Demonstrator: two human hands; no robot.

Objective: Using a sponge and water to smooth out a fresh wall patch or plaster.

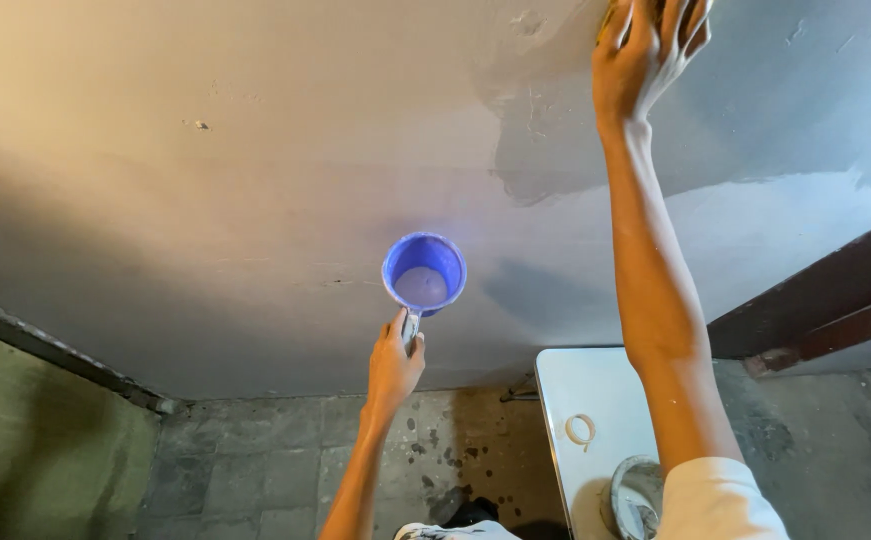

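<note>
My left hand (393,365) grips the handle of a blue plastic mug (424,273) and holds it out in front of the grey wall (255,150). The mug holds a pale grey liquid. My right hand (645,50) is raised high, pressed flat against the wall at the top of the view, with a yellowish thing, partly hidden, under the fingers. Around and below that hand the wall shows a darker wet patch (565,130).
A white table (585,400) stands low at the right, with a ring-shaped object (580,429) and a round container (635,495) on it. A dark brown door edge (825,300) is at the far right. The stone tile floor (255,470) is spattered.
</note>
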